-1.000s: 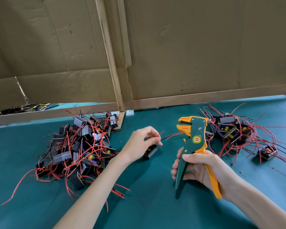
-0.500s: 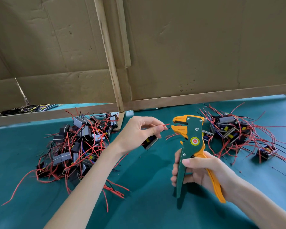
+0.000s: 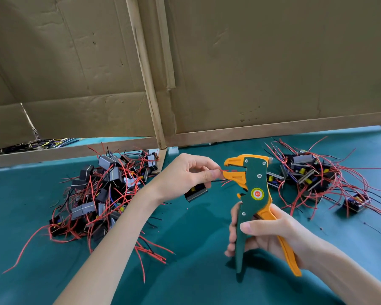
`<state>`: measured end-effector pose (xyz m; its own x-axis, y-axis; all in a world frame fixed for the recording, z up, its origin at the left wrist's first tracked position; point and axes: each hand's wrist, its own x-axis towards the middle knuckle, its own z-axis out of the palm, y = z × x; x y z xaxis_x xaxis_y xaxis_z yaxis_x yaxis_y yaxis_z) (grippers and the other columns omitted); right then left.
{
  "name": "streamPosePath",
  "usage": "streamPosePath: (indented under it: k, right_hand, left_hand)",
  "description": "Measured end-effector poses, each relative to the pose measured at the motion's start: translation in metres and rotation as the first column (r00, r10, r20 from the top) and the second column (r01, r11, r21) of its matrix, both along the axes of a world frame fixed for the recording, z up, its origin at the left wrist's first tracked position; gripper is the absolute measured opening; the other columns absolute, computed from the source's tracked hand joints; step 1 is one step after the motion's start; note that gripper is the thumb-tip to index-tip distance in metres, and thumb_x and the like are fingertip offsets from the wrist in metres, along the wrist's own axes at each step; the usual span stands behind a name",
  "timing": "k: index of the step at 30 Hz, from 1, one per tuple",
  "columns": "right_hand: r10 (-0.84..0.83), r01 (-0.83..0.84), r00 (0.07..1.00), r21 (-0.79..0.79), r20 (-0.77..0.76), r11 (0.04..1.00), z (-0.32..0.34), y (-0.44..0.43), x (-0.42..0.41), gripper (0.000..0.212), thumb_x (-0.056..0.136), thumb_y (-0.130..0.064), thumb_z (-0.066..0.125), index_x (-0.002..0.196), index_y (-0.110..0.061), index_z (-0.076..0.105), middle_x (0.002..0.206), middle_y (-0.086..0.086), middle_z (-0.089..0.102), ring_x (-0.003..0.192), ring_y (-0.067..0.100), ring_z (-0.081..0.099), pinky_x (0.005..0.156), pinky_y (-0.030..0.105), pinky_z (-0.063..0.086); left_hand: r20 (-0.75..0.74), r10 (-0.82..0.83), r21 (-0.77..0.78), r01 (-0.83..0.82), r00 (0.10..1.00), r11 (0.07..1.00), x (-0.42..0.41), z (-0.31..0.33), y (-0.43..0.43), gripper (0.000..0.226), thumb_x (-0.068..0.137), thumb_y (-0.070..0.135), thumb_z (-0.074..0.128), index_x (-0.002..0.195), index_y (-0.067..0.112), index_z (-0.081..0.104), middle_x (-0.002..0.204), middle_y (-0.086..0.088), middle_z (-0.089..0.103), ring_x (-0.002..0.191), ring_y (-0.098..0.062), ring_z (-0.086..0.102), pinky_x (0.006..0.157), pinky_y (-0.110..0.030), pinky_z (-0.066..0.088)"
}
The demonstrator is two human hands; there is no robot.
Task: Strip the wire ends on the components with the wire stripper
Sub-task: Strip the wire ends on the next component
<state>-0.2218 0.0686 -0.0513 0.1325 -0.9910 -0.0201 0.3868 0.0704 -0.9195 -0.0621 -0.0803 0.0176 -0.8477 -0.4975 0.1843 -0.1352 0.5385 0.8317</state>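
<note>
My right hand [image 3: 271,234] grips the handles of a green and orange wire stripper [image 3: 254,190], held upright with its orange jaws open and facing left. My left hand [image 3: 185,176] pinches a red wire [image 3: 216,171] of a small black component [image 3: 196,192] that hangs below the fingers. The wire's tip lies between the stripper's jaws. A black wire from the same component runs just under the lower jaw.
A pile of black components with red wires [image 3: 101,194] lies on the green table [image 3: 185,271] at the left. A second pile of components [image 3: 310,175] lies at the right. A cardboard wall [image 3: 251,73] stands along the back. Loose red wires [image 3: 150,252] lie near my left forearm.
My left hand lifted the component off the table and carried its red wire rightward into the jaws. The stripper shifted slightly left toward it.
</note>
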Motion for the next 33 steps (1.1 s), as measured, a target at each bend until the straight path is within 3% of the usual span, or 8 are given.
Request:
streamPosePath:
  k: [6,14,19,23,26,30,33]
  right_hand:
    - [0.019,-0.022,0.996,-0.023,-0.089,0.999,-0.001,0.002,-0.001,0.028,0.071,-0.015,0.084,0.092,-0.004,0.068,0.082,0.027,0.063,0.077,0.042,0.065,0.078,0.058,0.054]
    - [-0.005,-0.001,0.987,-0.034,-0.159,0.999,0.001,0.004,0.001,0.032,0.073,-0.026,0.085,0.085,-0.004,0.065,0.078,0.027,0.062,0.073,0.040,0.064,0.073,0.055,0.055]
    - [-0.073,0.074,0.983,0.002,-0.168,0.997,0.004,0.009,0.009,0.040,0.058,-0.038,0.093,0.075,-0.013,0.067,0.068,0.023,0.060,0.059,0.035,0.062,0.061,0.044,0.055]
    - [-0.110,0.113,0.980,0.009,-0.168,0.994,0.006,0.011,0.015,0.042,0.051,-0.041,0.093,0.071,-0.016,0.067,0.064,0.020,0.059,0.055,0.034,0.060,0.055,0.041,0.055]
    - [-0.156,0.161,0.973,0.015,-0.171,0.987,0.005,0.012,0.020,0.030,0.057,-0.036,0.084,0.069,-0.016,0.065,0.059,0.020,0.056,0.051,0.032,0.056,0.052,0.040,0.054]
    - [-0.297,0.312,0.916,0.014,-0.268,0.950,-0.005,0.008,0.023,0.050,0.057,-0.049,0.079,0.053,-0.007,0.051,0.051,0.017,0.046,0.042,0.026,0.046,0.043,0.030,0.044]
    - [-0.248,0.263,0.945,0.046,-0.213,0.964,-0.005,0.006,0.019,0.050,0.051,-0.047,0.087,0.057,-0.007,0.058,0.054,0.019,0.051,0.044,0.029,0.051,0.046,0.033,0.048]
  left_hand:
    - [0.058,-0.034,-0.010,0.035,0.998,0.999,0.004,0.005,-0.001,0.014,0.087,0.037,0.062,0.085,0.031,0.074,0.064,0.007,0.062,0.067,-0.007,0.057,0.068,-0.017,0.041]
    - [0.078,-0.071,-0.027,0.073,0.994,0.997,0.007,0.011,-0.001,0.015,0.084,0.039,0.063,0.086,0.030,0.075,0.071,-0.011,0.063,0.069,-0.012,0.058,0.075,-0.038,0.044]
    - [0.072,-0.081,-0.041,0.084,0.994,0.996,0.008,0.014,0.000,0.017,0.085,0.040,0.064,0.088,0.028,0.075,0.077,-0.017,0.065,0.070,-0.012,0.059,0.079,-0.049,0.049]
    - [0.054,-0.085,-0.044,0.088,0.995,0.995,0.009,0.015,0.001,0.016,0.084,0.038,0.063,0.087,0.028,0.075,0.081,-0.019,0.066,0.071,-0.014,0.059,0.081,-0.049,0.049]
    - [0.052,-0.082,-0.028,0.083,0.995,0.996,0.009,0.015,0.001,0.017,0.082,0.039,0.063,0.086,0.029,0.075,0.078,-0.013,0.068,0.072,-0.013,0.060,0.081,-0.046,0.050]
    - [0.086,-0.036,-0.052,0.041,0.996,0.998,0.006,0.009,-0.002,0.014,0.088,0.034,0.062,0.088,0.028,0.075,0.066,0.006,0.065,0.069,-0.007,0.060,0.072,-0.025,0.047]
    - [0.111,-0.014,-0.063,0.021,0.994,0.998,0.004,0.006,-0.003,0.014,0.088,0.037,0.061,0.086,0.031,0.074,0.069,-0.002,0.066,0.071,-0.011,0.061,0.073,-0.029,0.045]
